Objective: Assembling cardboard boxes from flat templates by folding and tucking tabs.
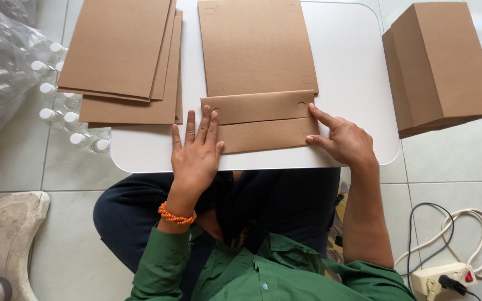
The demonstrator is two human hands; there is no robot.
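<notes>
The left hand [195, 151] lies flat, fingers [203, 125] stretched out and released, pressing down on the left end of a brown cardboard sheet [258, 56] whose near edge is folded over into a flap [258, 106]. The fingertips touch the flap's left corner and the lower folded strip just below it. The right hand [344, 140] rests at the opposite end, index finger [320, 116] extended onto the flap's right edge beside a small cut slot, the other fingers loosely curled against the strip's right end; neither hand grips anything, both only press. The sheet runs away from the fingers across the white tabletop [358, 83]. Beyond and left of the left fingers sits a stack of flat cardboard sheets [121, 56], overhanging the tabletop's edge. Well to the right of the right fingers, on the tiled floor, stands a pile of folded brown boxes [442, 61]. Left of the stack, clear plastic bottles with white caps [57, 100] lie wrapped on the floor. An orange bead bracelet [175, 214] circles the left wrist.
</notes>
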